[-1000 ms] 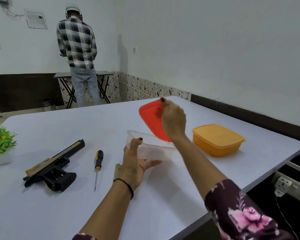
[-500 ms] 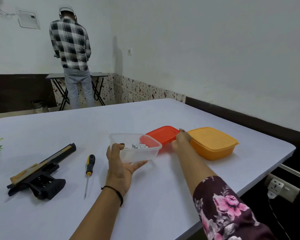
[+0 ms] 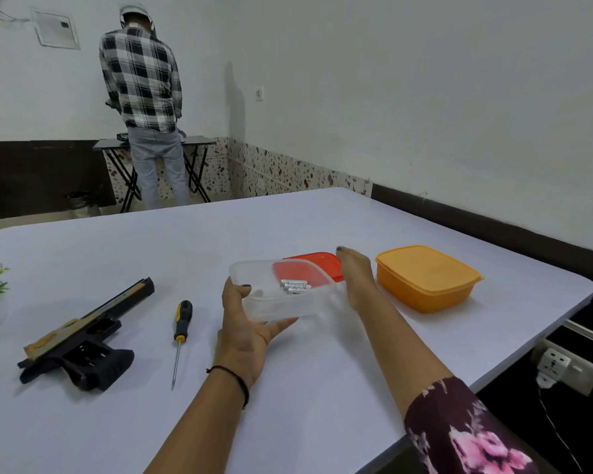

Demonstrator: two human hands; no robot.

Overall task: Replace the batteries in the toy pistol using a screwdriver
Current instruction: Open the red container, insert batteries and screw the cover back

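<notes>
The left hand (image 3: 243, 333) grips the clear container (image 3: 281, 297) at its near left corner, thumb on the rim and fingers underneath. Silver batteries (image 3: 295, 287) lie inside the container. Just behind it the red lid (image 3: 317, 260) lies flat on the white table (image 3: 185, 241), and the right hand (image 3: 355, 271) is at the lid's right edge, fingers mostly hidden. Right of the container stands a closed orange box (image 3: 425, 278). To its left lies the screwdriver (image 3: 182, 323), and farther left the toy pistol (image 3: 83, 333).
</notes>
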